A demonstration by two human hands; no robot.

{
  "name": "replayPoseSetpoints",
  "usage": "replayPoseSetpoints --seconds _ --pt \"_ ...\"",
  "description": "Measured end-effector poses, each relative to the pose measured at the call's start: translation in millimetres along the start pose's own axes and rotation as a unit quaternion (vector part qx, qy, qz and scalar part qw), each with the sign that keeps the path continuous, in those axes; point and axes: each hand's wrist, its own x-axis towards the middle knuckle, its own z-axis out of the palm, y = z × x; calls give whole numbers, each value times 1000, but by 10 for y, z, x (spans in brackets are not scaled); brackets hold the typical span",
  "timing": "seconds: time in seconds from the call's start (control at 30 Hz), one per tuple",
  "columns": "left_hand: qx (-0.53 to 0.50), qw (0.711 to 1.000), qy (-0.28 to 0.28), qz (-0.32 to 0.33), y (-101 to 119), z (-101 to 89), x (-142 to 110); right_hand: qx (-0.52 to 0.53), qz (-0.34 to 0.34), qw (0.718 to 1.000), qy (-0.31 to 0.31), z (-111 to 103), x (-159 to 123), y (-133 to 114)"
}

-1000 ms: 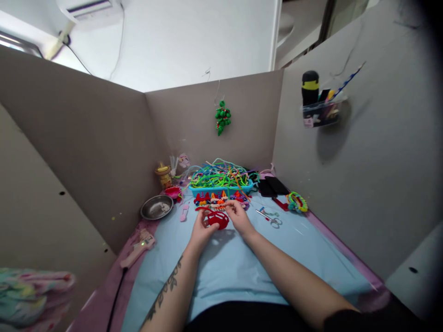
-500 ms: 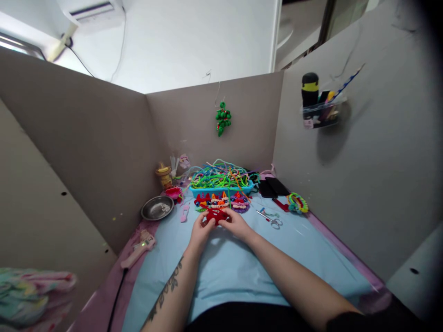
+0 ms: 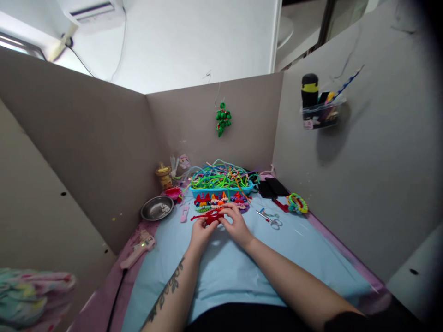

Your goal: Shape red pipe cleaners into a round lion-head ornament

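A red fuzzy craft piece (image 3: 212, 216), perhaps of bent pipe cleaner, is held between both hands above the blue table cover. My left hand (image 3: 201, 231) pinches its lower left side with thumb and fingers. On the right side, my right hand (image 3: 236, 224) grips it, the index finger reaching over the top. A thin red end sticks out to the left. Just behind the hands lie several colourful fuzzy figures (image 3: 218, 200) in a row. The fingers partly cover the red piece, so its full shape is hidden.
Behind the figures stands a blue basket (image 3: 221, 191) heaped with pipe cleaners. Scissors (image 3: 273, 222) and black phone-like slabs (image 3: 273, 186) lie to the right. On the left are a metal bowl (image 3: 147, 213), a pink clip-shaped item (image 3: 184, 214) and a corded glue gun (image 3: 138, 251). Grey panels enclose the table.
The red piece has turned in the hands, and its thin end now points left. My right fingers have lifted and shifted over its top; my left hand has moved slightly lower.
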Motion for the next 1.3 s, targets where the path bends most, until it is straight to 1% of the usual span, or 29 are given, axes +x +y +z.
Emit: replayPoseSetpoints --seconds 0.1,0.2,0.27,0.5,0.63,0.77,0.83,0.93,1.03,1.13,1.23,1.3 --pt "26 999 6 20 -10 -4 1 4 8 1000 2 11 -4 -17" --pt "42 998 -20 39 0 -3 2 5 17 1000 6 24 -8 -24" --pt "47 997 -27 50 13 3 1 6 20 1000 4 28 -8 -23" --pt "49 995 -14 80 55 27 -17 18 34 999 -9 29 -4 -21" --pt "88 993 4 75 48 16 -22 24 34 999 -10 29 -4 -34" --pt "37 998 3 45 29 16 -12 28 50 998 -13 15 4 -21" --pt "13 1000 -3 29 30 21 -8 28 66 997 -3 6 11 6" --pt "10 1000 -9 14 48 26 -9 25 101 995 14 1 23 64" --pt "39 998 -8 40 65 29 -14 40 151 988 -8 18 33 115" --pt "77 995 -16 66 53 26 -16 96 201 974 -35 49 33 128" --pt "113 991 -16 76 19 18 -14 148 228 962 -29 77 27 104" --pt "126 988 -13 86 2 13 -14 157 234 959 -23 88 24 80"
